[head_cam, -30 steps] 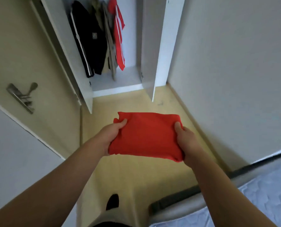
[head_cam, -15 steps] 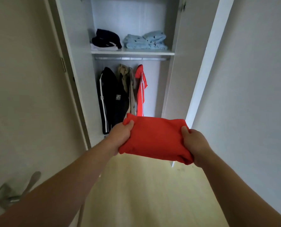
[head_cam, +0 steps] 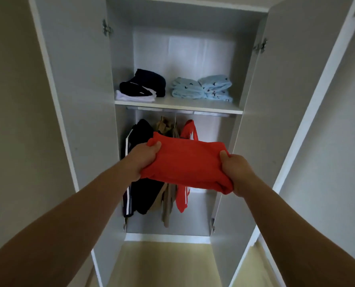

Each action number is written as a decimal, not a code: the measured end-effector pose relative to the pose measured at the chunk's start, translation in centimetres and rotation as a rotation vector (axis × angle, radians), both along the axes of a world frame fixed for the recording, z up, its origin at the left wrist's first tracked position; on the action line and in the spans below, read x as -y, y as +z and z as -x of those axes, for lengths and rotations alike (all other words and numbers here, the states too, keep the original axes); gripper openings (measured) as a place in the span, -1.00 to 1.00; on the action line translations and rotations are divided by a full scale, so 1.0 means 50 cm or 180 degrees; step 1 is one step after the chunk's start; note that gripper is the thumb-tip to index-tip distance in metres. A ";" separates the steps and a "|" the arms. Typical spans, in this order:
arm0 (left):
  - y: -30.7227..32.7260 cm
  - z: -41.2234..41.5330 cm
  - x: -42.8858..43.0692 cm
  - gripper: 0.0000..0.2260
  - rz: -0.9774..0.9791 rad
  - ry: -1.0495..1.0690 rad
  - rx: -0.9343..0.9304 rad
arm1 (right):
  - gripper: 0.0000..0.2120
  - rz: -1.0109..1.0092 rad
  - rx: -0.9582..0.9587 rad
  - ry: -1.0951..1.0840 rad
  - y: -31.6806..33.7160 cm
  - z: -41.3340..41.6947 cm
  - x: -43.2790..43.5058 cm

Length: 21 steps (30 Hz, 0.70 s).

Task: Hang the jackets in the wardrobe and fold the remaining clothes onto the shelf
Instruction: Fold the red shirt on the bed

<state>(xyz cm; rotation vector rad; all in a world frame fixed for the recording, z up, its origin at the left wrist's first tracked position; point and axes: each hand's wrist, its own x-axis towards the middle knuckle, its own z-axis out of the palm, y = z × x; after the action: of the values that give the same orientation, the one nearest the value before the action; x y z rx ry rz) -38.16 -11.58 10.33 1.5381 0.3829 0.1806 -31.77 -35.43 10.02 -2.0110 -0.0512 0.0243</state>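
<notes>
A folded red garment [head_cam: 188, 164] is held out in front of the open white wardrobe. My left hand [head_cam: 143, 158] grips its left edge and my right hand [head_cam: 235, 172] grips its right edge, thumbs on top. It hangs below the shelf [head_cam: 178, 106], level with the hanging rail. On the shelf lie a dark and white folded pile [head_cam: 141, 87] at the left and folded light blue clothes [head_cam: 201, 89] at the right. Below hang a black jacket [head_cam: 139, 193], a tan jacket [head_cam: 168, 199] and a red jacket [head_cam: 182, 199], partly hidden by the garment.
Both wardrobe doors stand open, the left door [head_cam: 69, 100] and the right door [head_cam: 286, 121] flanking the opening. Beige walls lie on either side. Pale wooden floor [head_cam: 162, 264] shows below the wardrobe base.
The view has risen and come closer to the wardrobe. Both hands have carried the red garment upward and forward toward the shelf.
</notes>
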 end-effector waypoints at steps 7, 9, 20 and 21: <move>0.054 -0.316 -0.086 -0.66 -0.0056 0.0059 0.0219 | -0.52 -0.0057 0.0157 -0.0055 0.056 -0.331 -0.093; 0.073 -0.417 -0.122 -0.61 -0.0141 0.0069 0.0311 | -0.55 -0.0067 0.0267 -0.0097 0.076 -0.437 -0.127; 0.177 -0.855 -0.306 -0.53 -0.0676 0.0274 0.0359 | -0.53 0.0145 0.0348 0.0045 0.170 -0.883 -0.314; 0.176 -0.884 -0.318 -0.54 -0.0740 0.0305 0.0309 | -0.54 0.0125 0.0334 0.0103 0.170 -0.919 -0.327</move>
<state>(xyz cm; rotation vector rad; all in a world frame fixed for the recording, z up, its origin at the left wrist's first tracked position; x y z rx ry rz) 6.03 4.34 19.15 1.7329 0.3685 0.3843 14.20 -19.06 18.52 -2.0494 -0.1513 -0.0599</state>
